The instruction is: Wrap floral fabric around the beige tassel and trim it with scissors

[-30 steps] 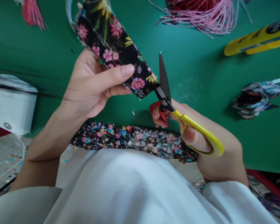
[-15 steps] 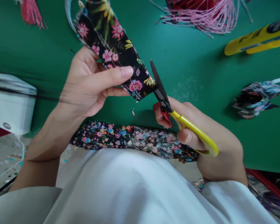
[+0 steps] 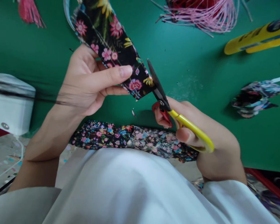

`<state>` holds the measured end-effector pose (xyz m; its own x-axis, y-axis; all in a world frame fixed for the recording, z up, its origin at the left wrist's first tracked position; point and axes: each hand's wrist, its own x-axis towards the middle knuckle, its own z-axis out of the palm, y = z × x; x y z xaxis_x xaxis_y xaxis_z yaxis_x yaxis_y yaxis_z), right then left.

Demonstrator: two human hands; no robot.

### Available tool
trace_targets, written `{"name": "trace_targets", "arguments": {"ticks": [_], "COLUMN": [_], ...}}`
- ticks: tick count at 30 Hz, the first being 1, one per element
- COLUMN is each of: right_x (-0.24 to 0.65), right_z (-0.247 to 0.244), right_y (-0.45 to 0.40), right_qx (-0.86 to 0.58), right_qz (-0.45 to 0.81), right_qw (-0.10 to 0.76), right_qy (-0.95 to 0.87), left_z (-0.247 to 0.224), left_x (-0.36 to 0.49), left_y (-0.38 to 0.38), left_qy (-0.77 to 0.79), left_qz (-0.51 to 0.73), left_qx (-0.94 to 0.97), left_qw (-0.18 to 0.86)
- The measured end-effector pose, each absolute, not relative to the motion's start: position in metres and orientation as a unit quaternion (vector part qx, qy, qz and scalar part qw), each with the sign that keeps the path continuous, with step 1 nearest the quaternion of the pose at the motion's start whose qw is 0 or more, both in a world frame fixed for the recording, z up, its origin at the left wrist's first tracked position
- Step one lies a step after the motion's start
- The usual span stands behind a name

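My left hand [image 3: 93, 77] pinches a black floral fabric strip [image 3: 116, 46], thumb on top and fingers beneath. The strip slants from the top edge down to a cut end near the middle. My right hand [image 3: 177, 121] holds scissors [image 3: 191, 127] with one yellow and one red handle. Their dark blades lie against the right corner of the strip's end, pointing up and left. A second floral fabric piece [image 3: 121, 137] lies along the table's near edge, below both hands. Between the hands a tiny scrap [image 3: 133, 112] rests on the green table [image 3: 200, 74].
Pink cords [image 3: 207, 18] lie at the top, a pink tassel [image 3: 29, 12] at top left. A yellow object [image 3: 254, 39] and a bunched floral fabric piece [image 3: 252, 99] are at right. A white device [image 3: 14, 109] with a cord stands at left.
The scissors have shifted slightly left and up, and their handles look a little closer together. My left hand keeps its hold on the strip, nearly unmoved.
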<state>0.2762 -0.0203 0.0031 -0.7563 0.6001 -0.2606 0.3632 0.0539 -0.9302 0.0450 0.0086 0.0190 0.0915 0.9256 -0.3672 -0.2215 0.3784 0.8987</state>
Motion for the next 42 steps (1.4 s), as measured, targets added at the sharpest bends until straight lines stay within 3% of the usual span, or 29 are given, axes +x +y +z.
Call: {"name": "trace_targets", "arguments": {"ticks": [33,42], "right_x": [0.2776,0.2754], "right_z": [-0.0069,-0.0077], "right_y": [-0.0167,-0.0187], "right_qx": [-0.28,-0.255], "right_qz": [0.6,0.654], "right_qw": [0.13,0.148], "right_qy": [-0.738,-0.696], "left_z": [0.0152,0.0137], "left_x": [0.0444,0.0442], "left_y": [0.0085,0.009], "left_qy": [0.502,0.487], "left_qz": [0.43,0.42], "left_qx": [0.331,0.323], "left_qw": [0.674,0.695]}}
